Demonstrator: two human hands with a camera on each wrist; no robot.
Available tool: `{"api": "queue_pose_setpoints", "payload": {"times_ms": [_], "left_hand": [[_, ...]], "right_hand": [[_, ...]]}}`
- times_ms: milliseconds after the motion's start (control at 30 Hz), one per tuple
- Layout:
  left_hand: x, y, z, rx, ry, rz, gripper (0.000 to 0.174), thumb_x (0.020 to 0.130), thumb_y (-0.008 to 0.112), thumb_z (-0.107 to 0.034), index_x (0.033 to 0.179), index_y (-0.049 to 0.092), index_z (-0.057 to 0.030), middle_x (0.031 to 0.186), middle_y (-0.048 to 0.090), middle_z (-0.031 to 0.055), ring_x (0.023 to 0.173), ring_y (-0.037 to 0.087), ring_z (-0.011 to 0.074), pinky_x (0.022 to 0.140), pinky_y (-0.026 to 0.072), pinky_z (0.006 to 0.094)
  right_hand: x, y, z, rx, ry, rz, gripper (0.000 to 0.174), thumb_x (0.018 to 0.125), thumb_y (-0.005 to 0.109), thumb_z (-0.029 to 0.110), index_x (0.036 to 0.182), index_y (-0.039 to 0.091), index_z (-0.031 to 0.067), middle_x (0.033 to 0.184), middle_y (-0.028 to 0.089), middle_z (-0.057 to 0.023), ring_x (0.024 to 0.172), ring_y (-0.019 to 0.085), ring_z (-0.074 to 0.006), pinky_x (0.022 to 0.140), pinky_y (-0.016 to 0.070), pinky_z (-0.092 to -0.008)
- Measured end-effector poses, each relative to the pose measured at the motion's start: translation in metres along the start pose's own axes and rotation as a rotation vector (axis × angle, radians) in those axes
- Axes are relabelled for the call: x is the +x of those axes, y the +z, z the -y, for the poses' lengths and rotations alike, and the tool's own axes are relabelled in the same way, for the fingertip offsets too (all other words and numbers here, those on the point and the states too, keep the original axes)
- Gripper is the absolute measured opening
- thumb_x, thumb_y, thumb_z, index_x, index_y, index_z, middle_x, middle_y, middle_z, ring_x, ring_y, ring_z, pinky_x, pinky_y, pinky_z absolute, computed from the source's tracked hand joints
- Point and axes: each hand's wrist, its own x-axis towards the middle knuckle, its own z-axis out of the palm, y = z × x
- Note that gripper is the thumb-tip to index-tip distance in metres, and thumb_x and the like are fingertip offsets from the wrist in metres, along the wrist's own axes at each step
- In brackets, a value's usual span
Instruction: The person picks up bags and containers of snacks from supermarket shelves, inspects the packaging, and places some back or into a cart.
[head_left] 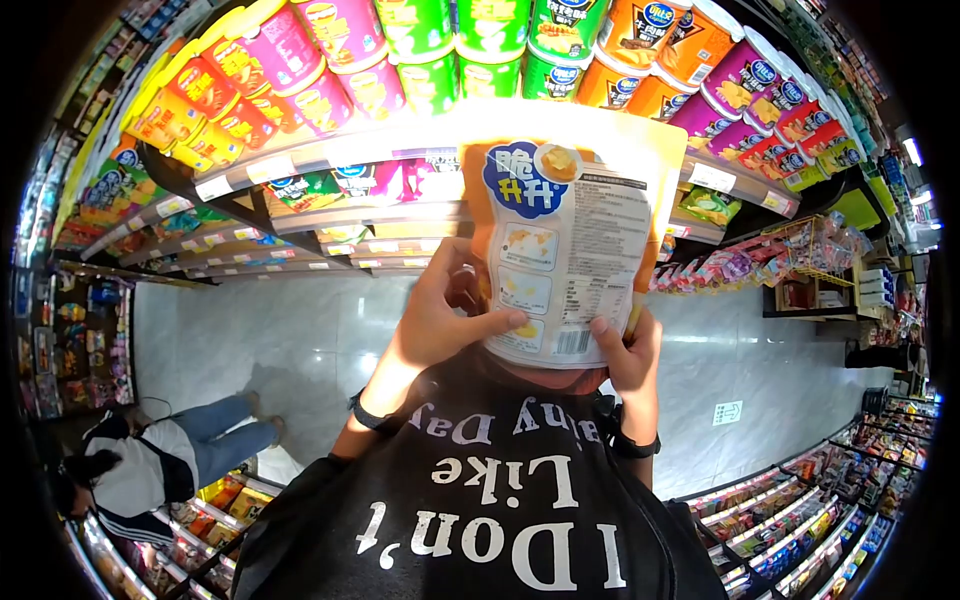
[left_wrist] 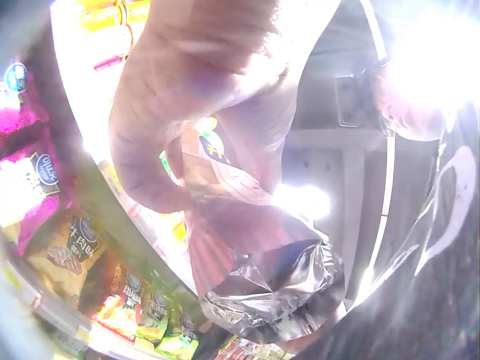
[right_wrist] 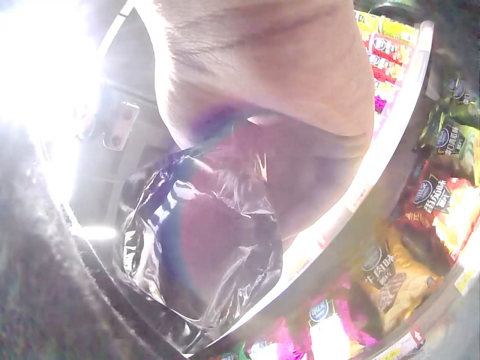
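A snack bag (head_left: 610, 250), yellow-orange with a white printed back, stands upright before the chest, its blue logo at upper left and barcode near the bottom. My left hand (head_left: 435, 318) grips its left edge, thumb pressed on the printed panel and fingers behind. On the lower right, my right hand (head_left: 632, 352) pinches the bag the same way, its fingers mostly hidden. From the left wrist, the bag's shiny crinkled bottom (left_wrist: 270, 292) shows below the curled hand (left_wrist: 202, 90). The right wrist view has the bag's glossy underside (right_wrist: 217, 232) beneath the palm (right_wrist: 270, 67).
Shelves ahead carry rows of colourful snack tubs (head_left: 420, 30), with bagged snacks (head_left: 305, 190) on the tier below. Hanging packets (head_left: 740, 265) are at right. A person (head_left: 160, 450) in jeans is at lower left. More stocked shelves (head_left: 800, 530) curve behind, across the grey tiled floor (head_left: 290, 330).
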Motion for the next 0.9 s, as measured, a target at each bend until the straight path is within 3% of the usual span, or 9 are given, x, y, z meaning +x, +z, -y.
{"api": "queue_pose_setpoints", "payload": {"times_ms": [167, 233, 267, 333, 433, 600, 767, 900], "left_hand": [[0.0, -0.004, -0.001, 0.001, -0.149, 0.179, 0.07, 0.068, 0.09, -0.021, 0.122, 0.05, -0.0031, 0.101, 0.065, 0.0081, 0.082, 0.064, 0.0113, 0.064, 0.0504, 0.0232], [-0.001, 0.001, 0.001, -0.103, -0.195, 0.34, 0.078, 0.068, 0.089, -0.019, 0.131, 0.048, -0.0006, 0.111, 0.065, 0.0106, 0.093, 0.064, 0.0141, 0.075, 0.0529, 0.0267], [-0.003, 0.005, 0.001, -0.103, -0.195, 0.34, 0.078, 0.068, 0.089, -0.019, 0.131, 0.048, -0.0006, 0.111, 0.065, 0.0106, 0.093, 0.064, 0.0141, 0.075, 0.0529, 0.0267], [-0.006, 0.01, 0.002, -0.113, -0.164, 0.324, 0.08, 0.07, 0.088, -0.018, 0.134, 0.045, 0.005, 0.12, 0.064, 0.0127, 0.106, 0.062, 0.018, 0.095, 0.048, 0.0324], [-0.005, 0.008, -0.007, -0.068, -0.183, 0.307, 0.074, 0.069, 0.087, -0.017, 0.128, 0.049, 0.0065, 0.12, 0.065, 0.0137, 0.108, 0.062, 0.0201, 0.1, 0.0453, 0.0349], [-0.004, 0.003, -0.004, -0.077, -0.14, 0.274, 0.065, 0.071, 0.086, -0.015, 0.122, 0.052, 0.0062, 0.115, 0.066, 0.0136, 0.106, 0.063, 0.0186, 0.095, 0.0482, 0.0329], [-0.005, 0.002, -0.003, -0.14, -0.146, 0.242, 0.06, 0.072, 0.085, -0.012, 0.119, 0.052, 0.0061, 0.112, 0.067, 0.0137, 0.103, 0.063, 0.0167, 0.092, 0.0498, 0.0316], [-0.005, 0.004, 0.003, -0.145, -0.118, 0.22, 0.057, 0.073, 0.084, -0.013, 0.117, 0.053, 0.0059, 0.109, 0.068, 0.0135, 0.1, 0.064, 0.0159, 0.089, 0.0501, 0.0306]], "right_hand": [[0.002, -0.003, 0.002, 0.096, -0.047, -0.093, 0.038, 0.09, 0.07, 0.021, 0.111, 0.058, -0.0085, 0.1, 0.068, -0.0111, 0.087, 0.063, -0.013, 0.078, 0.0515, -0.0273], [0.001, -0.003, 0.004, 0.103, -0.048, -0.096, 0.038, 0.09, 0.069, 0.021, 0.111, 0.058, -0.0083, 0.101, 0.068, -0.0112, 0.088, 0.063, -0.0133, 0.079, 0.0514, -0.0274], [0.001, -0.003, 0.004, 0.111, -0.049, -0.097, 0.038, 0.09, 0.069, 0.02, 0.112, 0.058, -0.008, 0.102, 0.068, -0.0114, 0.089, 0.063, -0.0135, 0.08, 0.0513, -0.0276], [-0.001, -0.003, 0.001, 0.124, -0.03, -0.08, 0.039, 0.089, 0.069, 0.02, 0.114, 0.056, -0.0078, 0.103, 0.068, -0.0118, 0.09, 0.063, -0.0141, 0.08, 0.0513, -0.0277], [-0.003, -0.005, -0.005, 0.17, -0.004, -0.038, 0.044, 0.088, 0.07, 0.018, 0.12, 0.053, -0.0071, 0.107, 0.067, -0.0123, 0.093, 0.063, -0.0154, 0.083, 0.0512, -0.0285], [-0.004, -0.004, -0.008, 0.196, -0.026, 0.074, 0.055, 0.083, 0.073, 0.015, 0.127, 0.048, -0.0053, 0.113, 0.065, -0.0127, 0.101, 0.063, -0.0174, 0.088, 0.0509, -0.031], [-0.004, -0.006, -0.006, 0.222, 0.178, 0.194, 0.063, 0.078, 0.075, 0.012, 0.131, 0.044, -0.0038, 0.116, 0.065, -0.0134, 0.104, 0.063, -0.0186, 0.09, 0.0508, -0.0323], [0.001, -0.008, -0.01, 0.243, 0.195, 0.224, 0.062, 0.079, 0.075, 0.01, 0.131, 0.045, -0.004, 0.117, 0.064, -0.0138, 0.105, 0.063, -0.0187, 0.091, 0.0509, -0.0327]]}}
